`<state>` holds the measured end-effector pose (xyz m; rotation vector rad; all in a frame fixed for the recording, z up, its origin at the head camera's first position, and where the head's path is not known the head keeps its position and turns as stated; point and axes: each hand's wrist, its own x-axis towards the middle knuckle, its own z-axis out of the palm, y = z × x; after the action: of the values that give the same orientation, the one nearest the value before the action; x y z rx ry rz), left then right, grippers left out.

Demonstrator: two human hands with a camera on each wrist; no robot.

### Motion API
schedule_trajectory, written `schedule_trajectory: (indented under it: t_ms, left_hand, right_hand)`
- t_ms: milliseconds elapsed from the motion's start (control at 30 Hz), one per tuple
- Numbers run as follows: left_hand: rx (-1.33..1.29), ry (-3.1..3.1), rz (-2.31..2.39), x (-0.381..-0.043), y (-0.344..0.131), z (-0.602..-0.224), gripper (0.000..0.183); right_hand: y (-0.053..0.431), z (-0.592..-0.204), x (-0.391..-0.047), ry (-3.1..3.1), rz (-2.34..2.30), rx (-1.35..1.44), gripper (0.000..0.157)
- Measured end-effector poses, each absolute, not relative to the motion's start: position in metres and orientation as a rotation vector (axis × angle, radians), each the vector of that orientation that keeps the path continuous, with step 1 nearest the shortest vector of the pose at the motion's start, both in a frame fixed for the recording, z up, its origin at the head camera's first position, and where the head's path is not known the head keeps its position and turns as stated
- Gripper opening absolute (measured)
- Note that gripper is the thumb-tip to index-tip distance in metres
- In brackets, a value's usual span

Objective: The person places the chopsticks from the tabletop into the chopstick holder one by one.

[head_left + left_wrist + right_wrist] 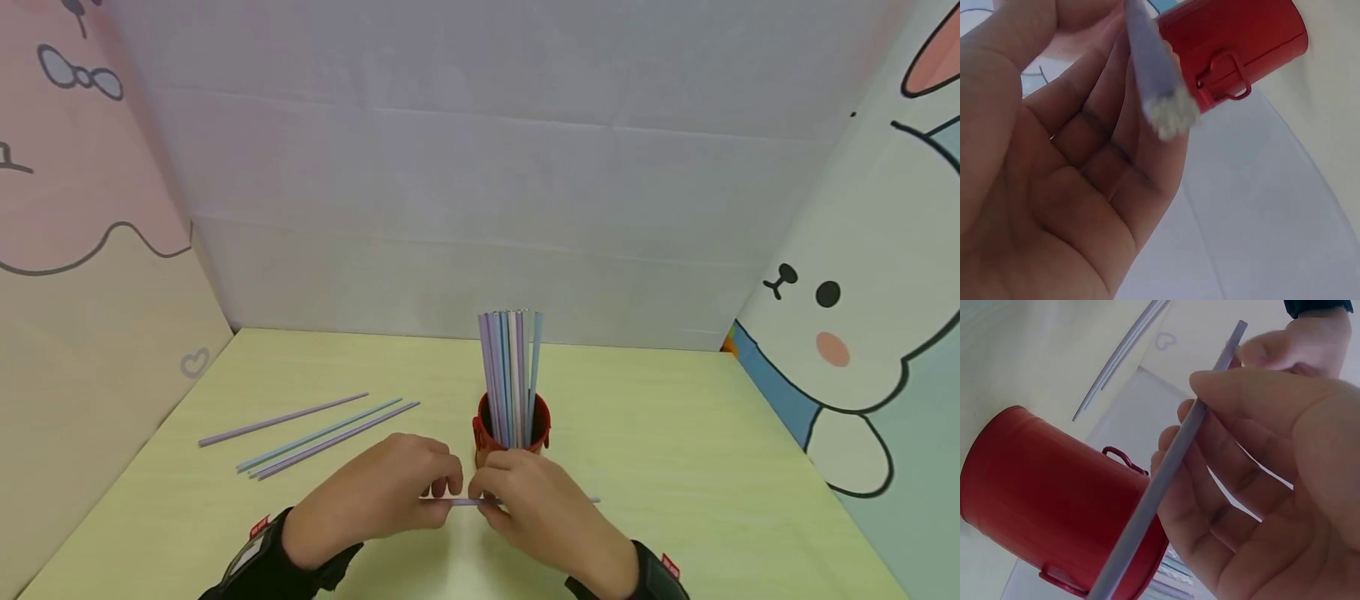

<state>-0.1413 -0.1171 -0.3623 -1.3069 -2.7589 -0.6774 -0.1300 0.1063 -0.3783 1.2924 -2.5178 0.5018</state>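
Both hands hold one thin lilac stick (pixel 467 502) level, close in front of a red bucket (pixel 482 457). My left hand (pixel 390 487) pinches it near its left end between thumb and fingers. My right hand (pixel 536 508) pinches it farther along, and its right end sticks out beyond that hand. In the left wrist view the stick (pixel 1154 69) shows a pale, grainy end. The right wrist view shows the stick (pixel 1169 450) running across in front of the bucket (pixel 1054 487). Several purple, blue and white sticks (pixel 512 367) stand upright in the bucket.
To the left on the pale yellow table (pixel 660 450) lie a purple stick (pixel 285 419) and, nearer, a blue stick (pixel 322 433) close beside more purple ones (pixel 341 439). A small handle (pixel 1124 457) juts from the bucket's side. Printed panels (pixel 862 250) and a white backdrop (pixel 480 183) enclose the table.
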Motion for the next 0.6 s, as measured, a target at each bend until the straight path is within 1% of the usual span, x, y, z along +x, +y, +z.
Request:
schedule_trajectory:
  t_ms: [67,233,400,500,600]
  left_hand:
    - [-1.253,-2.763,-0.754,-0.147,-0.123,-0.361,0.01]
    - [-1.04,-2.652,-1.045,-0.174,-0.142,-0.366,0.032]
    - [-0.885,-2.527,-1.375,-0.197,-0.142,-0.389,0.048]
    - [-0.798,-2.528,-1.513,-0.202,-0.133,-0.403,0.064]
    - [-0.747,-2.541,-1.616,-0.205,-0.121,-0.414,0.078]
  right_hand:
    - [0.11,-0.375,-0.131,-2.538,0.522,1.314,0.013]
    - [0.124,-0.36,-0.136,-2.563,0.754,1.388,0.012]
    - [0.135,-0.333,-0.144,-2.435,1.124,1.427,0.012]
    - [0.136,-0.312,-0.146,-2.366,1.317,1.337,0.016]
    - [0.136,-0.295,-0.147,-2.327,1.426,1.143,0.017]
